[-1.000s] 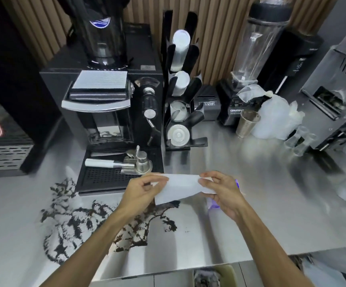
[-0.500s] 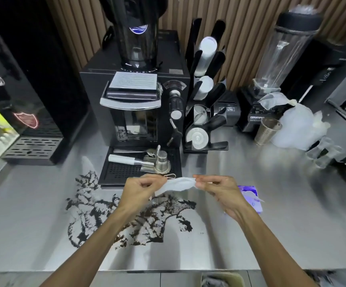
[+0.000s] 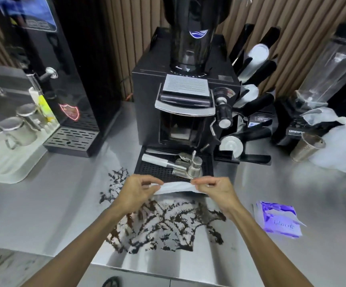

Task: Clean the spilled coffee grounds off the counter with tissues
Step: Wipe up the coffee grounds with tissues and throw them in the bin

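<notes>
A white tissue is stretched between my two hands, a little above the steel counter. My left hand pinches its left end and my right hand pinches its right end. Dark spilled coffee grounds spread across the counter under and in front of my hands, with a thinner streak running up to the left. A purple tissue pack lies flat on the counter to the right of my right forearm.
A black coffee grinder stands just behind my hands, with a portafilter on its drip tray. A lid rack, blender, steel cup and plastic bag sit right; a black dispenser and draining tray left.
The tissue has been folded from a wide sheet into a narrow strip between my hands. The view has swung left, so the grounds now lie centred below my hands.
</notes>
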Demonstrator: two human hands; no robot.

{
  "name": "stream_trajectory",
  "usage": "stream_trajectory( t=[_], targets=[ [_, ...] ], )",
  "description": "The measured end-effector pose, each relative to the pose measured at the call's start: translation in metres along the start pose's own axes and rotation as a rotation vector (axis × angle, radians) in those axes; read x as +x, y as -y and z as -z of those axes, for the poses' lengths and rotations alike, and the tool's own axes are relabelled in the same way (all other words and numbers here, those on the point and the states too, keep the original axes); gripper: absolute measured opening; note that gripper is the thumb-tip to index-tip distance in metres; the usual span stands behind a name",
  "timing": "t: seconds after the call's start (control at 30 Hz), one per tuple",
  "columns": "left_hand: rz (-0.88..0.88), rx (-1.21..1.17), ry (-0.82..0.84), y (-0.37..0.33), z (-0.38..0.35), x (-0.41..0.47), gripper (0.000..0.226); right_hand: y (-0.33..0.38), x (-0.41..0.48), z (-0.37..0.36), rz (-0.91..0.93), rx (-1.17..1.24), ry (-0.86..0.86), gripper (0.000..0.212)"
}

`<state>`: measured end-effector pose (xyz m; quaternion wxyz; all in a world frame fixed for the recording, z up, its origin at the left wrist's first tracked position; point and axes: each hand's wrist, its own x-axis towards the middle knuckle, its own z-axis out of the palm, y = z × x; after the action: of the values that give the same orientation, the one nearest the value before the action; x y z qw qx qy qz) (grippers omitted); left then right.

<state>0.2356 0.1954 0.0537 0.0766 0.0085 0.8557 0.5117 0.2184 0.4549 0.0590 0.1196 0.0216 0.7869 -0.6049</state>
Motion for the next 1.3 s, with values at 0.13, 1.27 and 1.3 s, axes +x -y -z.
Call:
stream_trajectory(
  t=[0.13,1.27,1.3],
  targets=[
    [-0.1,0.008,-0.061,0.026,0.042,0.006,0.013,0.011,0.02,-0.046,0.156,-0.225,0.056,0.023],
    [-0.112,0.981,-0.186,0.138,0.166,0.37,0.03,0.086,0.401,-0.263,0.063,-1.611,-0.229,0.04],
    [-0.127,0.999,-0.201,0.14,0.164,0.373,0.03,0.084,0.403,-0.264,0.057,-1.594,-0.221,0.04]
  ],
)
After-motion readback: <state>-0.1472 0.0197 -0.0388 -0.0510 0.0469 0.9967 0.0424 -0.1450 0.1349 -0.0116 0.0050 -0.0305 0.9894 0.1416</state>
